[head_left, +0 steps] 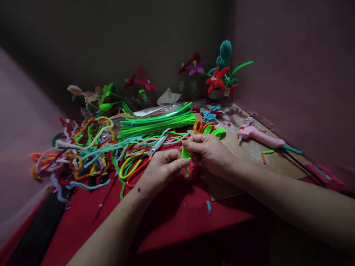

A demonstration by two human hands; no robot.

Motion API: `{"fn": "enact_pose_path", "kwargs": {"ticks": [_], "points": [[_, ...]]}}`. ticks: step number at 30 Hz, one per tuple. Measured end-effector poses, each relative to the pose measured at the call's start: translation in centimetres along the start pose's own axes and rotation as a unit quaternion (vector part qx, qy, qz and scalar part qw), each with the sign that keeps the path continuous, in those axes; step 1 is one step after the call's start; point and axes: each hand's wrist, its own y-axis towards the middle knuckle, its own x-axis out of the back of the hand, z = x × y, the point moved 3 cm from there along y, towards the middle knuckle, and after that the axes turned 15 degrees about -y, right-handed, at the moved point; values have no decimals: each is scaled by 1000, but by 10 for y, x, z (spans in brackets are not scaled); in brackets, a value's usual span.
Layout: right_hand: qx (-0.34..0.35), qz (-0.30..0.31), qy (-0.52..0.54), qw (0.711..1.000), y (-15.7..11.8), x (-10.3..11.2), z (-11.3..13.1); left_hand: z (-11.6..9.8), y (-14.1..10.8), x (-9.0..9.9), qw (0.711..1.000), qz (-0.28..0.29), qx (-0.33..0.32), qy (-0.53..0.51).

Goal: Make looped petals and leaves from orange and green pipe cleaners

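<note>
Bright green fuzzy-stem piece: one, held between both hands above the red cloth, near its middle. At far left, one long black object; right of it, a tangled heap of multicoloured fuzzy stems, too interlaced to count. One small white-and-black disc lies on the cloth. One pair of scissors with a yellow and an orange-red handle loop lies at the heap's right side. One bundle of straight green fuzzy stems lies behind, partly in clear plastic wrapping. Left hand: fingertips closed on the piece's lower part. Right hand: thumb and fingers pinching its upper part. One blue fuzzy scrap lies nearer the camera. Behind, one red container with a white label holds green stems; their count cannot be told. At right, one pink glue gun rests on a brown board.
</note>
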Motion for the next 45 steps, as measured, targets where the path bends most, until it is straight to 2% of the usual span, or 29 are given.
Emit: {"fn": "enact_pose_path", "kwargs": {"ticks": [2, 7, 10, 13, 16, 21, 23, 25, 27, 31, 33, 38, 45], "points": [[19, -11, -24, 999, 0, 1, 1, 0, 0, 0, 1000, 4, 10, 5], [-34, 14, -2, 999, 1, 0, -3, -1, 0, 1, 1000, 12, -5, 10], [4, 15, -56, 998, 2, 0, 1, -3, -1, 2, 999, -3, -3, 33], [51, -17, -118, 992, 1, 1, 5, -5, -3, 3, 999, -8, -3, 34], [65, -41, -138, 988, 1, 2, 4, -6, -4, 2, 1000, -15, -11, 21], [54, 38, -74, 995, -1, -5, -2, -6, -4, 4, 997, -73, -33, -4], [64, 42, -59, 995, -3, -7, -1, -8, -5, 6, 994, -98, -56, 8], [72, 25, -77, 994, -5, -8, 1, -9, -5, 7, 990, -110, -79, 27], [74, 3, -107, 992, -5, -8, 2, -10, -5, 8, 991, -98, -87, 30], [83, -28, -122, 989, -3, -5, 3, -7, -4, 8, 997, -45, -63, 1], [82, -38, -121, 988, -4, -4, 2, -6, -3, 8, 998, -37, -55, -16], [80, -73, -170, 980, -8, -7, 4, -5, -3, 9, 994, -66, -59, -66], [92, -100, -192, 972, -10, -10, 7, -6, -4, 7, 992, -99, -73, -29]]}}
